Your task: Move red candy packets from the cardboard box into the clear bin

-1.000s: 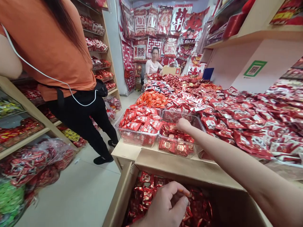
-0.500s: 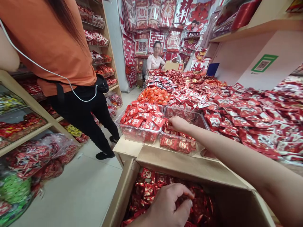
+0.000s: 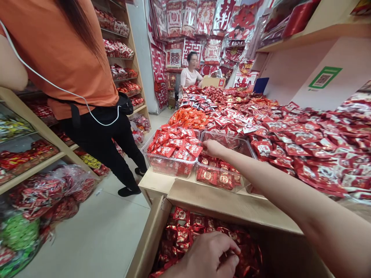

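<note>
My left hand [image 3: 213,253] is low inside a cardboard box [image 3: 232,200], above a heap of shiny red wrapped sweets [image 3: 182,233]. Its thumb and forefinger curl towards each other; what they hold, if anything, is hidden. My right hand [image 3: 213,148] reaches over a clear plastic bin [image 3: 245,148] partly filled with dark red packets [image 3: 224,180]. Its fingers are pinched together at the bin's left side, close to the bright red packets [image 3: 176,143] heaped in the neighbouring clear bin [image 3: 171,164]. I cannot make out what is between them.
A person in an orange top [image 3: 81,65] stands at left beside shelves [image 3: 58,156] of sweets. Another person [image 3: 189,73] sits at the back. Heaped red packets [image 3: 307,143] cover the counter at right. Bagged sweets [image 3: 49,189] lie on the floor at left.
My right hand has shifted slightly left and up, towards the left bin's edge. My left hand has sunk slightly in the view, still over the sweets in the box.
</note>
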A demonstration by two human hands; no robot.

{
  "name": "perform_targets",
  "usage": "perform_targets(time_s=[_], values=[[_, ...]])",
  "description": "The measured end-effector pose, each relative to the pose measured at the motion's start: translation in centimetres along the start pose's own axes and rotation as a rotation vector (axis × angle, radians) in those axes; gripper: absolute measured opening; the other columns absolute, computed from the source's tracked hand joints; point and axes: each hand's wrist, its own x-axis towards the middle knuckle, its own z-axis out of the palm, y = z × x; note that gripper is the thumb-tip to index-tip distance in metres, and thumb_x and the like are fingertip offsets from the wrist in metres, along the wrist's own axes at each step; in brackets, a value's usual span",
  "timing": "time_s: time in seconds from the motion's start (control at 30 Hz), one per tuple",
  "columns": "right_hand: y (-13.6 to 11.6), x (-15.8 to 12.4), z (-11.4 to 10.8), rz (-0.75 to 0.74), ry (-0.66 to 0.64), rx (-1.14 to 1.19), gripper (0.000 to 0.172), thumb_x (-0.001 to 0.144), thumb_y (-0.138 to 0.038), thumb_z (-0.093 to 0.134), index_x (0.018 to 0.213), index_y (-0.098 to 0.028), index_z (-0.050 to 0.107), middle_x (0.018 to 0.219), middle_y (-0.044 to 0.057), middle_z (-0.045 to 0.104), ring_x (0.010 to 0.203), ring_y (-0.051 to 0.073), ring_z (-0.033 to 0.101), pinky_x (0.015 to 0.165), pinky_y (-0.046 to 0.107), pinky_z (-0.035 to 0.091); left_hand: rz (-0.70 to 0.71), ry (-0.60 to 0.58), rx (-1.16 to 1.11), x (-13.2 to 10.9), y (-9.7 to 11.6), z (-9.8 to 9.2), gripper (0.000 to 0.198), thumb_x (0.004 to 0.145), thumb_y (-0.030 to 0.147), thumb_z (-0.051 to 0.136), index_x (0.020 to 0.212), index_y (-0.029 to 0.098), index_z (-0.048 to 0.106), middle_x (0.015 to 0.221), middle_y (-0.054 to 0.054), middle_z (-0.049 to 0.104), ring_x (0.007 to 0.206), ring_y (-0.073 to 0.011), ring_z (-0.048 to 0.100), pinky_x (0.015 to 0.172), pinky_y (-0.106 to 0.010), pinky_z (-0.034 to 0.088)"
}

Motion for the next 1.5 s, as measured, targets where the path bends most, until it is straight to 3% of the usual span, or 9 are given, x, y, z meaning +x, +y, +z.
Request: perform_targets(time_s=[0.3,0.57,0.97,1.07,1.13,1.2,1.27,1.37,1.5], values=[[-0.1,-0.8,-0.9,-0.058,-0.021,0.0,0.025,0.067,-0.016,0.056,0.092,-0.012,0.058,0.093,0.01,0.06,0.091,0.019,0.052,0.074,0.02,0.037,0.077,-0.071,0.097,0.0,-0.5,0.3,0.022,0.071,0.019,0.05,0.089,0.017,0.063,0.075,-0.005,0.066,0.067,-0.0137,0.059,0.064,-0.019,0.044],[0.7,-1.8,-0.7,0.143,-0.099,-0.078,0.023,0.069,-0.023,0.052,0.081,-0.007,0.064,0.08,0.017,0.063,0.076,0.024,0.059,0.064,0.027,0.042,0.096,-0.106,0.177,-0.1,-0.9,0.6,0.024,0.073,0.023,0.05,0.093,0.019,0.062,0.078,-0.004,0.066,0.07,-0.0149,0.059,0.068,-0.021,0.045],[0.7,-2.4,-1.3,0.015,-0.041,0.014,0.017,0.065,-0.009,0.051,0.077,-0.01,0.063,0.083,0.013,0.063,0.08,0.021,0.058,0.069,0.024,0.04,0.067,-0.154,0.252,-0.2,-1.8,1.2,0.023,0.075,0.027,0.048,0.094,0.023,0.059,0.081,-0.002,0.064,0.074,-0.0146,0.058,0.071,-0.021,0.044],[0.3,-5.2,-4.4,0.048,0.067,0.063,0.019,0.072,-0.017,0.048,0.085,-0.011,0.061,0.089,0.012,0.062,0.083,0.019,0.056,0.073,0.026,0.04,-0.033,-0.217,0.293,-0.6,-2.1,0.9,0.025,0.076,0.03,0.046,0.097,0.023,0.058,0.088,-0.003,0.062,0.081,-0.0169,0.057,0.076,-0.027,0.044],[-0.8,-9.3,-6.8,0.056,0.147,0.181,0.023,0.078,-0.025,0.042,0.091,-0.014,0.058,0.091,0.008,0.061,0.082,0.016,0.055,0.072,0.025,0.041,-0.151,-0.284,0.354,-1.0,-2.6,1.0,0.031,0.072,0.032,0.05,0.101,0.021,0.057,0.097,-0.007,0.06,0.091,-0.0224,0.054,0.083,-0.034,0.041],[-2.7,-14.5,-8.0,-0.012,0.145,0.527,0.021,0.078,-0.028,0.042,0.085,-0.016,0.058,0.082,0.004,0.062,0.073,0.013,0.056,0.065,0.022,0.043,-0.297,-0.36,0.42,-1.2,-3.3,1.5,0.043,0.064,0.032,0.059,0.105,0.019,0.055,0.11,-0.011,0.054,0.105,-0.0299,0.046,0.089,-0.041,0.035],[-5.1,-19.7,-6.9,-0.126,-0.105,0.791,0.016,0.076,-0.024,0.044,0.077,-0.019,0.059,0.075,0.0,0.062,0.067,0.011,0.057,0.061,0.019,0.043,-0.44,-0.455,0.484,-1.1,-4.2,2.4,0.061,0.054,0.032,0.067,0.112,0.018,0.052,0.122,-0.014,0.045,0.115,-0.0369,0.034,0.092,-0.048,0.028],[-8.8,-25.0,-0.9,-0.106,-0.485,0.825,0.02,0.066,-0.029,0.056,0.085,-0.024,0.062,0.076,0.001,0.064,0.067,0.017,0.058,0.057,0.025,0.045,-0.558,-0.557,0.57,-0.6,-5.4,3.9,0.085,0.042,0.029,0.074,0.121,0.019,0.043,0.133,-0.017,0.031,0.118,-0.0438,0.025,0.09,-0.056,0.026],[-13.4,-26.8,8.3,0.234,-0.462,0.72,0.069,0.043,-0.027,0.073,0.109,-0.018,0.054,0.116,0.016,0.049,0.106,0.037,0.043,0.084,0.042,0.04,-0.492,-0.474,0.545,0.0,-6.5,5.0,0.07,0.047,0.021,0.071,0.113,0.012,0.051,0.127,-0.021,0.038,0.11,-0.0387,0.04,0.088,-0.046,0.033]])
